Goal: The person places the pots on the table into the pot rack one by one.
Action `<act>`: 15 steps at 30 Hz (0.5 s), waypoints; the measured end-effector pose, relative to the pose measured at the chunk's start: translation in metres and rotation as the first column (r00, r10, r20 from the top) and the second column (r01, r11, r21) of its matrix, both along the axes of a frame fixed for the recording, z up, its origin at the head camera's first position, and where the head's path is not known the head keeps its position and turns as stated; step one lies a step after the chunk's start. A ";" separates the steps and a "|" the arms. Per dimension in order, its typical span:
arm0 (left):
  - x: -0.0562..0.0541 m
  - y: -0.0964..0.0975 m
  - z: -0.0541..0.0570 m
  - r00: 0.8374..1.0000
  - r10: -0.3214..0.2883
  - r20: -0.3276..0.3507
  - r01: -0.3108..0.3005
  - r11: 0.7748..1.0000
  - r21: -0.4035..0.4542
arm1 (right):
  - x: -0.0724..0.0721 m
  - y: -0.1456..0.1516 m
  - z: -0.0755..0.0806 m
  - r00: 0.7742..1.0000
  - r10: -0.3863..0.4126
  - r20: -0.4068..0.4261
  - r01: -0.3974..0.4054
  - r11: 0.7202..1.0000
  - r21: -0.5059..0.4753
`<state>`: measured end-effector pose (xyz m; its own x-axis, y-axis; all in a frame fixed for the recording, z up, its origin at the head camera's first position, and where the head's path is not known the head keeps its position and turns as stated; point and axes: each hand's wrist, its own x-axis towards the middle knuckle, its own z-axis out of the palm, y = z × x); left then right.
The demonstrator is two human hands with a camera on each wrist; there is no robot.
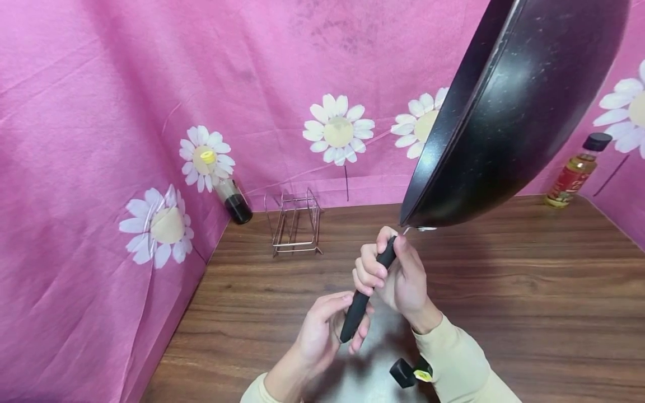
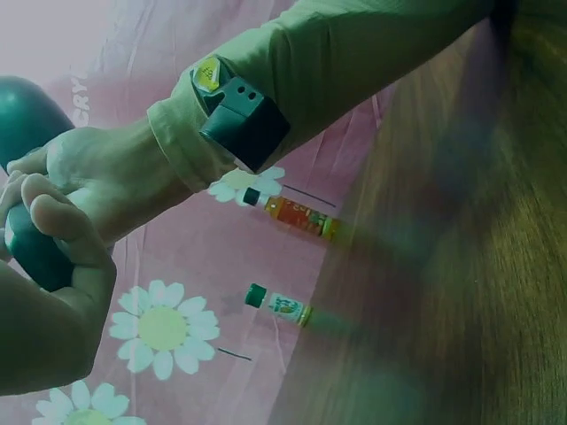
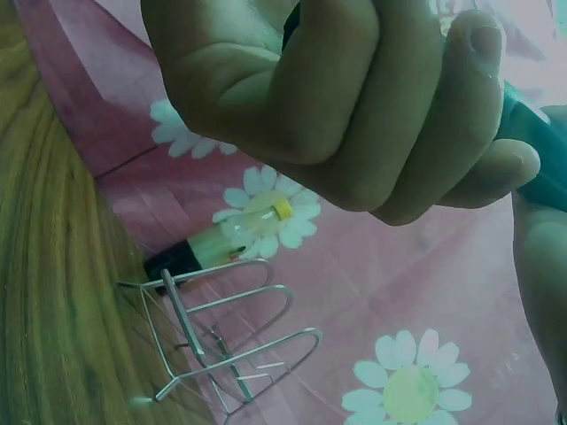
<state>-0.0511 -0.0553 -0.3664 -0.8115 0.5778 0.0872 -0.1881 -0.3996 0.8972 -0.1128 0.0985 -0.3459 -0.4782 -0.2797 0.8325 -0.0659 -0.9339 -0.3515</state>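
A black wok (image 1: 524,123) is raised and tilted at the upper right of the head view, its outer underside facing me. My right hand (image 1: 395,274) grips the upper part of its black handle (image 1: 356,313), close to the metal joint. Lower down, my left hand (image 1: 325,330) holds the handle's end, thumb on one side and fingers on the other. The right wrist view has the curled fingers of my right hand (image 3: 354,115) close up, with part of the handle (image 3: 542,155) beyond them. In the left wrist view, both hands meet around the handle (image 2: 40,252).
A wire rack (image 1: 294,224) stands at the back of the wooden table (image 1: 242,324). Beside it is a bottle of dark liquid (image 1: 237,207) with a yellow cap. An oil bottle (image 1: 569,176) stands far right; another small bottle (image 2: 282,305) shows in the left wrist view. Pink flowered cloth (image 1: 262,84) surrounds the table.
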 end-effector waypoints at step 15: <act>0.005 0.005 0.000 0.931 -0.046 0.361 0.050 0.999 -0.004 | -0.003 -0.008 -0.007 0.996 0.027 0.088 -0.041 0.988 0.152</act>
<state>-0.0463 -0.0507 -0.3664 -0.7581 0.6160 -0.2142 -0.5191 -0.3711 0.7700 -0.1153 0.0906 -0.3530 -0.5340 -0.4180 0.7349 0.0015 -0.8697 -0.4936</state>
